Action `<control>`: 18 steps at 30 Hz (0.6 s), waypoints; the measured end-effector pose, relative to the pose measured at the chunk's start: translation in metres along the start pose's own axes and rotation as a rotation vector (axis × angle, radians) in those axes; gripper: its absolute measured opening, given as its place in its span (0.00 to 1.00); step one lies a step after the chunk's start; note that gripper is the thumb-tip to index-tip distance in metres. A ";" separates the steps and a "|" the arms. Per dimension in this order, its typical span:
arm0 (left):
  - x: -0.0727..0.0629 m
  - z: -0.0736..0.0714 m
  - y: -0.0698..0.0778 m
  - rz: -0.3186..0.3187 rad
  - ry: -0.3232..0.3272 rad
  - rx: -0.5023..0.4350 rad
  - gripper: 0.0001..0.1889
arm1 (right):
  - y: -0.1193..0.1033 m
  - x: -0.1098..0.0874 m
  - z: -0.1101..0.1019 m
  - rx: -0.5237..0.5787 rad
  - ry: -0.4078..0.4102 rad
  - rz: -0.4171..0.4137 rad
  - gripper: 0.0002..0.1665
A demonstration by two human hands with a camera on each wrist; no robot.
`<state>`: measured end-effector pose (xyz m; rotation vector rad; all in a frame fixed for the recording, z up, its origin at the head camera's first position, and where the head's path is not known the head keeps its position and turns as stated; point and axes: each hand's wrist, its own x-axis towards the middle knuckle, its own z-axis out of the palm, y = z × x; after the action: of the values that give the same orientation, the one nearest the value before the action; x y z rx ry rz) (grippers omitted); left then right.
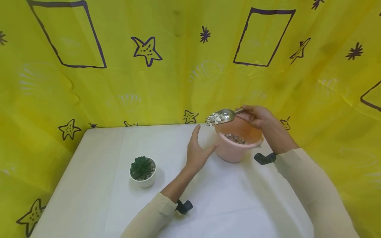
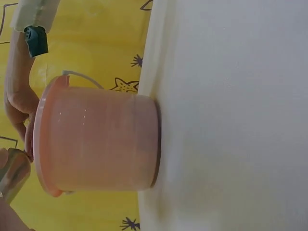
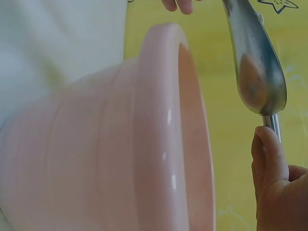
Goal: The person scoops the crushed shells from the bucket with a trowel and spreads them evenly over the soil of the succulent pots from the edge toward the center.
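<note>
Head view: a white table (image 1: 98,201) stands before a yellow curtain (image 1: 178,82), and the work is at its far right part.
Right hand (image 1: 256,116): thumb and fingers pinch the metal handle above the bucket's far side; the right wrist view shows the same grip.
Scoop (image 1: 229,114): held up off the table, its bowl beside and above the bucket's rim, its mouth toward the person's left.
Chips (image 1: 215,119): pale pieces heaped at the scoop's mouth, right up to its lip.
Bucket (image 1: 232,152): pink, upright on the table.
Gravel (image 1: 235,138): mixed pieces lying inside the bucket, low down.
Left hand (image 1: 196,153): fingers straight and close together, thumb spread away; it holds nothing. It is just beside the bucket; whether the thumb touches the wall I cannot tell.
Plant (image 1: 142,167): green, in a white pot (image 1: 145,182) on the table's left part, well apart from the scoop.
Step in hand: by my judgement, handling one loaded scoop above the bucket; the pictures do not settle whether it is coming out or going in.
Next move: calls for a level bowl and a slow wrist, since chips at the lip could spill.
</note>
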<state>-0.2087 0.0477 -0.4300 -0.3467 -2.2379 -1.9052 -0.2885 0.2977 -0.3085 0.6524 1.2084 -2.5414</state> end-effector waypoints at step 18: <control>-0.008 -0.032 0.000 -0.001 0.102 0.040 0.50 | 0.022 0.010 0.031 -0.064 -0.051 0.031 0.06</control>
<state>-0.2015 0.0154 -0.4272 -0.2373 -2.2071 -1.8317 -0.2974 0.2600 -0.3111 0.5843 1.2472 -2.4672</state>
